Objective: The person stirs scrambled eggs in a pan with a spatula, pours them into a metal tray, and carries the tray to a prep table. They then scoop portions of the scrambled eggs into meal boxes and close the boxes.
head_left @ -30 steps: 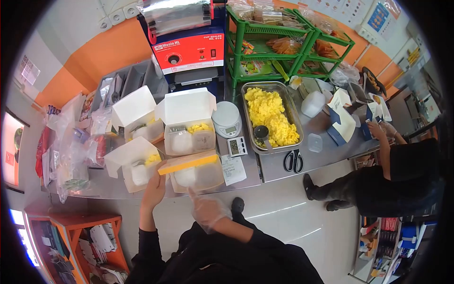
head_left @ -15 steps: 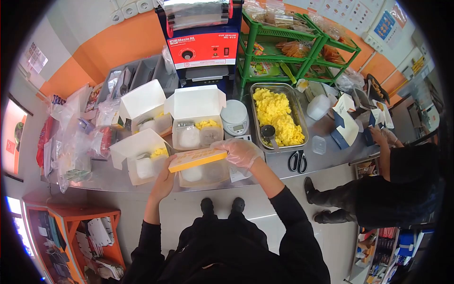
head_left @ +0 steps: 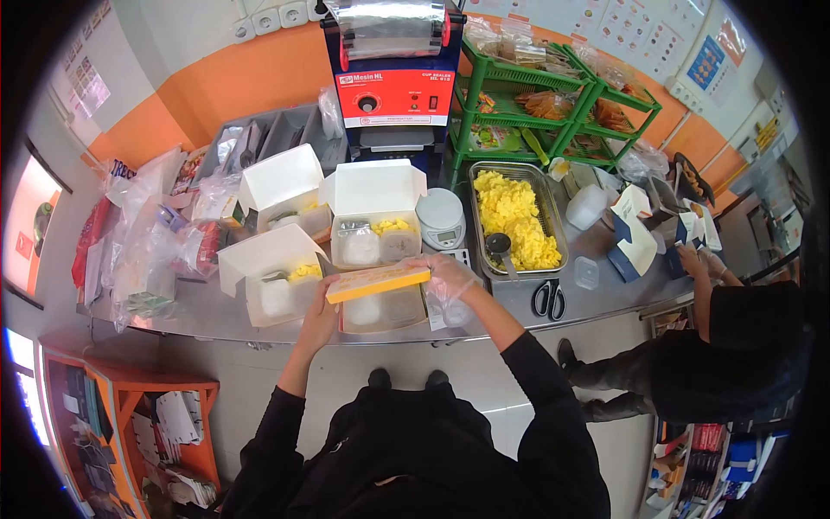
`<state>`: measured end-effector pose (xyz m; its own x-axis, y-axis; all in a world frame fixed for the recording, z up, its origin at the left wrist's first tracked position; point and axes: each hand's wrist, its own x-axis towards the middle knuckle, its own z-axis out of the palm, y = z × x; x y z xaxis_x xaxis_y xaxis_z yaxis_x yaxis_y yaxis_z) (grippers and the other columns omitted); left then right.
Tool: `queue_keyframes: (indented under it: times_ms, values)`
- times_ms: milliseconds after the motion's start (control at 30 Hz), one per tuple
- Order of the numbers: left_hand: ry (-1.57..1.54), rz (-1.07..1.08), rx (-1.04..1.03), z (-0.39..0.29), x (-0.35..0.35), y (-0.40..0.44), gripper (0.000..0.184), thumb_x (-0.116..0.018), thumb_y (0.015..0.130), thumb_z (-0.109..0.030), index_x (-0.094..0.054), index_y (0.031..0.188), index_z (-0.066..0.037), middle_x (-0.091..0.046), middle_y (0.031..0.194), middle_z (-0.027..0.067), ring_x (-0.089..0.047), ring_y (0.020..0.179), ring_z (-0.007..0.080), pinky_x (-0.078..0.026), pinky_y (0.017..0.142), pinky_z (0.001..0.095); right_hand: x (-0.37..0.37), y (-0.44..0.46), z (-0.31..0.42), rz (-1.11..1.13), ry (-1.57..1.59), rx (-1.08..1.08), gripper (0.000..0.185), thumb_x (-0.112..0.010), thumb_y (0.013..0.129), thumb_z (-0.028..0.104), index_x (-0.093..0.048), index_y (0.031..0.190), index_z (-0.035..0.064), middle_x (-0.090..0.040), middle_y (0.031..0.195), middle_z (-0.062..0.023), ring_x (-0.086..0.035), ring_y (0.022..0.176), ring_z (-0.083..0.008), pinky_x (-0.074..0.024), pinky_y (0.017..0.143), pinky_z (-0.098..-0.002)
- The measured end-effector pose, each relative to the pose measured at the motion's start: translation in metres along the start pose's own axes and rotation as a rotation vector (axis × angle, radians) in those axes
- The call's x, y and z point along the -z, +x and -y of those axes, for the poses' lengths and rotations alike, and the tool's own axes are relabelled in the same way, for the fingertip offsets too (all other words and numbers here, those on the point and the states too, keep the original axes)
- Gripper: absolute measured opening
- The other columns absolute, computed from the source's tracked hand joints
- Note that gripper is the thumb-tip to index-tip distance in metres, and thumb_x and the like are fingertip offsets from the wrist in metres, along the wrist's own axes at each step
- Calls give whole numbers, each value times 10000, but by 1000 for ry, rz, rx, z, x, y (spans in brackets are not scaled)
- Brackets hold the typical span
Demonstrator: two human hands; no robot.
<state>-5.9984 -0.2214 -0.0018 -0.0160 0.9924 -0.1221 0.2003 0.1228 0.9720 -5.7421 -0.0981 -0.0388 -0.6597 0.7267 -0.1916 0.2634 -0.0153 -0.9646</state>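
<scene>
My left hand (head_left: 320, 313) is bare and grips the left end of a yellow printed lid (head_left: 378, 284). My right hand (head_left: 447, 280), in a clear plastic glove, is closed on its right end. The lid hovers at a slant above the nearest meal box (head_left: 380, 324), and the two look like one piece. Inside that box, white rice (head_left: 362, 308) and a clear cup (head_left: 401, 306) show in part. Three more boxes stand with lids up: the middle box (head_left: 373, 192), the rear left box (head_left: 281, 177) and the front left box (head_left: 251, 275).
Behind the boxes are a small scale (head_left: 441, 218) and a red cup sealer (head_left: 394, 95). A metal tray (head_left: 560, 203) of scrambled egg with a black scoop (head_left: 498, 245) stands right, black scissors (head_left: 549, 299) before it. Plastic packs (head_left: 143, 268) crowd the left. A co-worker (head_left: 743, 333) handles boxes at right.
The whole view has shifted slightly, so the table's things sit further right. Both hands keep hold of the yellow lid, which stays above the nearest box at nearly the same slant.
</scene>
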Motion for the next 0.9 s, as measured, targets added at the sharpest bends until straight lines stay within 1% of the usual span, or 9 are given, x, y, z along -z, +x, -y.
queue_keyframes:
  times_ms: [67,167,267,367,467,667,767,867,900]
  values:
    - [20,21,7,-1,3,3,357,-380,899,-119,-323,1241,-34,-449,1151,99,-412,1089,160,-319,929,267,10,-5,34,56,-420,-36,506,-563,679,11,-529,1177,87,-575,1113,-106,-572,870,-157,-437,798,-243]
    - [-11,72,7,-1,5,2,357,-391,902,-140,-329,1238,-41,-457,1141,94,-420,1077,156,-325,923,267,9,1,18,77,-250,30,496,-543,675,-1,-543,1163,89,-589,1095,-96,-570,879,-150,-435,798,-240]
    - [-34,119,7,-8,8,-1,367,-408,897,-165,-334,1237,-46,-462,1131,91,-426,1065,153,-333,914,266,-2,-16,34,-58,-542,-22,511,-516,662,-26,-553,1155,99,-597,1084,-89,-567,890,-142,-428,806,-232]
    - [-32,157,34,-2,14,5,386,-430,887,-183,-336,1236,-48,-466,1124,86,-432,1050,152,-341,898,262,0,-13,22,-51,-376,78,524,-500,650,-41,-557,1150,105,-607,1063,-93,-572,891,-147,-423,810,-230]
    - [-21,169,50,4,19,9,406,-452,877,-199,-336,1236,-49,-468,1119,81,-436,1040,149,-354,877,260,-1,-15,27,-42,-207,144,341,-555,746,98,-602,1082,125,-632,921,-99,-584,805,-157,-435,751,-243]
    - [-17,216,62,-3,21,10,430,-475,858,-169,-323,1243,-49,-469,1121,75,-441,1046,151,-377,853,269,0,-15,33,-44,-360,110,317,-564,741,78,-609,1054,95,-638,911,-96,-592,794,-185,-441,754,-243]
    - [31,316,-55,13,27,10,434,-471,845,-109,-313,1244,-46,-469,1126,84,-439,1080,165,-370,879,283,-11,-26,26,-163,-333,120,393,-579,717,78,-577,1109,106,-616,990,-132,-585,874,-224,-436,806,-292]
    - [146,425,-87,8,34,3,449,-476,827,-67,-303,1240,-38,-464,1131,109,-429,1116,182,-357,910,292,-39,-53,11,-342,-735,165,597,-518,707,31,-419,1279,174,-540,1135,-170,-547,994,-252,-403,881,-314]
    - [191,456,-74,6,35,1,456,-479,820,-56,-300,1239,-35,-461,1133,119,-425,1127,188,-353,920,295,-43,-57,17,-281,-715,88,634,-527,710,47,-358,1309,173,-500,1182,-176,-516,1041,-262,-381,908,-320]
